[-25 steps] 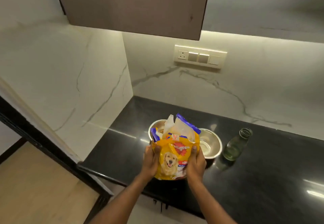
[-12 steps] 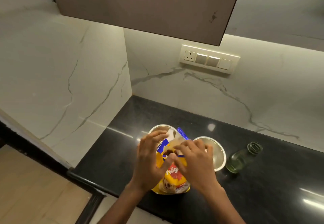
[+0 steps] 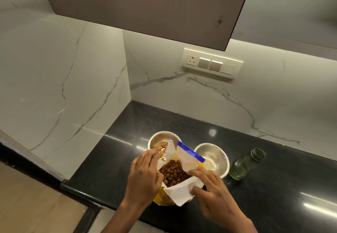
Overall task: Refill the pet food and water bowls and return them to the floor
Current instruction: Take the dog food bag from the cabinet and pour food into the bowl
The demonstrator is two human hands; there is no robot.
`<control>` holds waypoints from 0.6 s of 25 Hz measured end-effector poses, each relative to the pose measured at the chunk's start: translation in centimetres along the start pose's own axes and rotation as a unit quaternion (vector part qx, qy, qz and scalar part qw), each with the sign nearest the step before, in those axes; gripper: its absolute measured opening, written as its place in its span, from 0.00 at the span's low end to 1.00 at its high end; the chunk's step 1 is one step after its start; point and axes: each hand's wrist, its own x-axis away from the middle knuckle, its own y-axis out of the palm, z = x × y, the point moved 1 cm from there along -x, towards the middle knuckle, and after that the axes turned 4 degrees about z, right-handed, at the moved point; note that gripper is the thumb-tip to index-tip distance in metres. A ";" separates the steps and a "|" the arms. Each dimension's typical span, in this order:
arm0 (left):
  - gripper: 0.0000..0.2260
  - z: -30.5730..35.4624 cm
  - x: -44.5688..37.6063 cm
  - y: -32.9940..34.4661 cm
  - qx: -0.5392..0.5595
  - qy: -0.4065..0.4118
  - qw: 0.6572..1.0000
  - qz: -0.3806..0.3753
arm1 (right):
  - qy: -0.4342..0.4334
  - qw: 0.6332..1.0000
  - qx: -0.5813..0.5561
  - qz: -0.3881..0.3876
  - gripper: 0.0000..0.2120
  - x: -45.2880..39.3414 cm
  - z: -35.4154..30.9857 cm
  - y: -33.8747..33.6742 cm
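Note:
A yellow pet food bag stands near the front edge of the black counter, its top pulled wide so brown kibble shows inside. My left hand grips the bag's left rim. My right hand pinches the white inner flap on the right. Behind the bag, a steel bowl on the left holds some kibble. A second steel bowl to its right has a little water in it.
A small green glass bottle, uncapped, stands right of the bowls. Marble walls close the counter's back and left sides. A brown upper cabinet hangs overhead, with a switch plate below it. Wooden floor lies at lower left.
Both hands rose from the bag's sides to its top and spread the opening apart, exposing the kibble. The view shifted closer and to the left.

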 end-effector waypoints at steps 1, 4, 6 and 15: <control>0.25 0.0 -0.2 -0.1 -0.007 0.004 1.000 -0.001 | -0.017 1.000 -0.017 -0.010 0.08 -0.5 0.4 -0.3; 0.27 0.0 -0.5 -0.2 -0.056 0.116 0.992 -0.012 | 0.005 0.998 -0.055 0.005 0.07 -2.7 1.3 -0.4; 0.26 0.0 -1.2 -0.1 -0.098 0.192 0.976 -0.009 | 0.018 0.998 -0.001 0.057 0.06 -4.5 1.1 0.3; 0.34 1.0 -6.1 -1.6 -0.152 0.220 0.940 -0.211 | 0.095 0.981 0.168 -0.031 0.21 -10.2 0.2 -1.0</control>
